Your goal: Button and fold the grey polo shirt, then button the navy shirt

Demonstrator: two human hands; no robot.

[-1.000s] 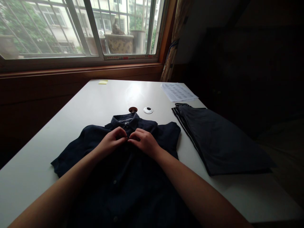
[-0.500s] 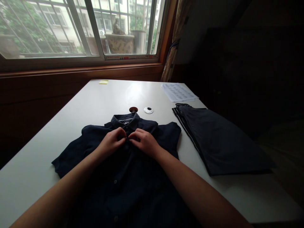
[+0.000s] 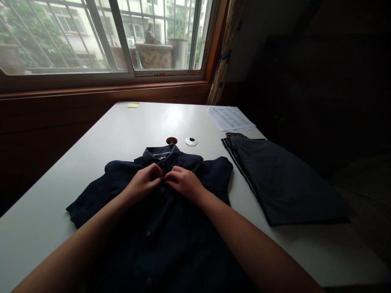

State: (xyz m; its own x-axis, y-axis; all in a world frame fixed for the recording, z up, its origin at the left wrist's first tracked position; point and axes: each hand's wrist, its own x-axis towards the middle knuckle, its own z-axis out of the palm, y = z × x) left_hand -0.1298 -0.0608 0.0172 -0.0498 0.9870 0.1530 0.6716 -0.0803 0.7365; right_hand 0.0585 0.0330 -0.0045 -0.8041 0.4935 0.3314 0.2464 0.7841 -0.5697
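Note:
A dark navy short-sleeved shirt (image 3: 128, 211) lies face up on the white table (image 3: 122, 126), collar toward the window. My left hand (image 3: 143, 181) and my right hand (image 3: 185, 183) meet at the shirt's front placket just below the collar. Both pinch the fabric there with curled fingers, thumbs touching the cloth near a button. What lies between the fingertips is too small to make out beyond the shirt front.
Folded dark trousers with a white side stripe (image 3: 281, 179) lie at the right. A printed paper sheet (image 3: 229, 118) sits behind them. A round cable hole (image 3: 171, 141) and a white ring cap (image 3: 191, 141) lie past the collar. A yellow note (image 3: 133, 105) is near the window.
Both hands stay pinched at the placket below the collar; the fingers shifted only slightly. The shirt has not moved.

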